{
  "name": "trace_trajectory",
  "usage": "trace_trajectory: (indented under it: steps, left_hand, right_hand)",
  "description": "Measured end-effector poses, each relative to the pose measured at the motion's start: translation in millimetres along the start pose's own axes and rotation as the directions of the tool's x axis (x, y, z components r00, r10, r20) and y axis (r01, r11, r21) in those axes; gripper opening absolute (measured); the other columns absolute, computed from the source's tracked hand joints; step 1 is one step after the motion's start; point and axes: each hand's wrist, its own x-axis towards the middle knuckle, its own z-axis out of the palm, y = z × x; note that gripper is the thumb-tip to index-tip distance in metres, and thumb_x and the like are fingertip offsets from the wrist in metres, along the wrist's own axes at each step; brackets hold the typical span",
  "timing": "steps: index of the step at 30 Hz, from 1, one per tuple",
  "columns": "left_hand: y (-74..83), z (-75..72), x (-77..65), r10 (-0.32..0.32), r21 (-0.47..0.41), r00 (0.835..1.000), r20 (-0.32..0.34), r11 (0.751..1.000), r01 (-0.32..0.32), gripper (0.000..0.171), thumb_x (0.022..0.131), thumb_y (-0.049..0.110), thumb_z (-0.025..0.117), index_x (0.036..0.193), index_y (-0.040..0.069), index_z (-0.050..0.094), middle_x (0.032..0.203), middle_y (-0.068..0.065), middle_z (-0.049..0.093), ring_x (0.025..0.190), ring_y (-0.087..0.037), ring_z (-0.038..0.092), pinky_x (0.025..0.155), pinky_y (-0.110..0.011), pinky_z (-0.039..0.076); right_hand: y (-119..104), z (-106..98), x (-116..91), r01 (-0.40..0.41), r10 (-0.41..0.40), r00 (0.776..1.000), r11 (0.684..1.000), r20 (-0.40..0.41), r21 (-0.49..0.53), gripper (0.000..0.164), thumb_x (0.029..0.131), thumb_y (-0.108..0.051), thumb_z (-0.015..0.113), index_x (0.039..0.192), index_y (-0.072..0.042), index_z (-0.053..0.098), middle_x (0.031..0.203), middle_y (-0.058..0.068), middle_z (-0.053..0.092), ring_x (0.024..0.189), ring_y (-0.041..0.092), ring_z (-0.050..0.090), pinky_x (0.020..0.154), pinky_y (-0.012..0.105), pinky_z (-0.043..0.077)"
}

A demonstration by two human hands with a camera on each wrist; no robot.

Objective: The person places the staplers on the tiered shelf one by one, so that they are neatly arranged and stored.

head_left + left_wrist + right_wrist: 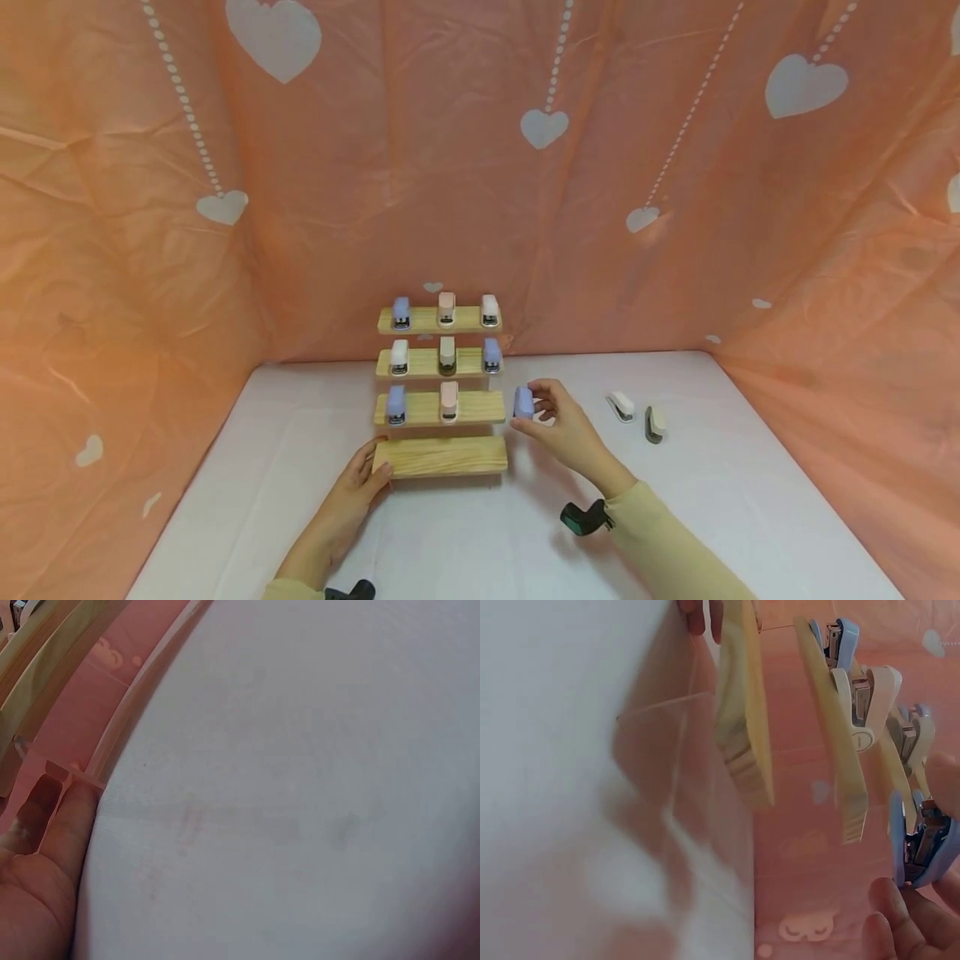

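Observation:
My right hand [566,433] pinches a lavender-blue mini stapler [523,403] between thumb and fingers, just off the right end of the third board down. In the right wrist view that stapler [898,844] shows its metal inside. With my left hand [352,487] I grip the left end of the tiered wooden display rack [442,458] at its lowest board. The left wrist view has its fingers against a clear side panel. A blue stapler [396,404] and a pink stapler [448,401] stand on the third board; the lowest board is bare.
The upper two boards carry blue, pink, white and grey-beige staplers, such as the pink one [447,308]. On the white tabletop [720,500] to the right lie a white stapler [621,406] and a grey-beige stapler [655,424]. Orange cloth [465,208] with hearts surrounds the table.

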Motion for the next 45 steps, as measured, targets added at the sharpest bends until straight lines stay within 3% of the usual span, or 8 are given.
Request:
trace_trajectory:
  steps: [11,19,22,33,45]
  left_hand:
    - [1.7,1.3,-1.3,-0.005,0.002,1.000,0.000,1.000,0.005,0.069,0.098,0.026,0.058,0.153,0.011,0.018,0.158,-0.023,0.011,0.142,-0.037,0.021,0.111,-0.047,0.032]
    - [1.0,-0.5,-1.2,0.016,0.021,1.000,-0.002,1.000,-0.016,0.070,0.097,0.029,0.060,0.152,0.011,0.021,0.158,-0.022,0.010,0.142,-0.036,0.022,0.111,-0.046,0.032]
    - [0.9,-0.6,-1.0,0.017,0.016,1.000,0.001,1.000,-0.017,0.070,0.097,0.029,0.060,0.152,0.011,0.021,0.158,-0.022,0.011,0.142,-0.036,0.022,0.111,-0.046,0.032]
    - [0.6,0.3,-1.0,0.013,0.013,1.000,-0.007,1.000,-0.013,0.069,0.097,0.027,0.059,0.152,0.010,0.021,0.158,-0.023,0.011,0.142,-0.037,0.023,0.111,-0.046,0.032]
    - [-0.8,0.7,-0.3,0.017,0.003,1.000,-0.006,1.000,-0.017,0.065,0.098,0.022,0.058,0.152,0.011,0.022,0.158,-0.023,0.010,0.142,-0.037,0.022,0.111,-0.046,0.032]
  right_hand:
    - [-7,11,9,0.020,-0.020,1.000,0.999,0.006,0.036,0.059,0.079,-0.023,0.083,0.123,-0.004,0.049,0.108,0.007,0.061,0.097,0.019,0.058,0.084,0.043,0.051]
    - [-13,17,14,0.040,-0.040,0.999,0.999,0.019,-0.003,0.058,0.077,-0.025,0.084,0.121,-0.007,0.050,0.106,0.003,0.065,0.099,0.016,0.058,0.085,0.040,0.049]
    - [-14,19,15,0.043,-0.043,0.999,0.999,0.027,-0.004,0.058,0.077,-0.027,0.084,0.120,-0.008,0.050,0.107,0.003,0.064,0.101,0.016,0.057,0.088,0.044,0.049]
    - [-10,26,19,0.016,-0.017,0.998,1.000,0.053,0.012,0.053,0.077,-0.028,0.083,0.113,-0.010,0.048,0.114,0.003,0.059,0.109,0.025,0.057,0.093,0.053,0.045]
    - [-8,31,23,0.002,-0.002,0.999,1.000,0.053,0.014,0.051,0.078,-0.027,0.083,0.111,-0.010,0.049,0.111,0.001,0.060,0.104,0.017,0.058,0.090,0.046,0.048]
